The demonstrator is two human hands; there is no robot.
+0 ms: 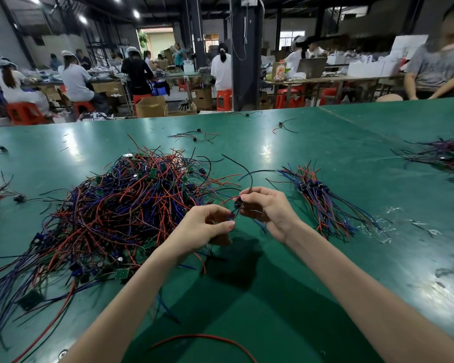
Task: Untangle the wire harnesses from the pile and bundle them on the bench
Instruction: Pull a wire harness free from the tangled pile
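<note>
A big tangled pile of red, blue and black wire harnesses with small green boards lies on the green bench, left of centre. Just right of the pile, both hands hold one harness above the bench. My right hand pinches its small black connector, and black wires arc up from it. My left hand pinches the red and blue wires just below the connector. A sorted bundle of harnesses lies fanned out to the right of my hands.
Loose harnesses lie farther back, and another heap sits at the right edge. A single red wire curves near the front edge. Scraps of clear plastic lie right of the bundle. A person sits across the bench.
</note>
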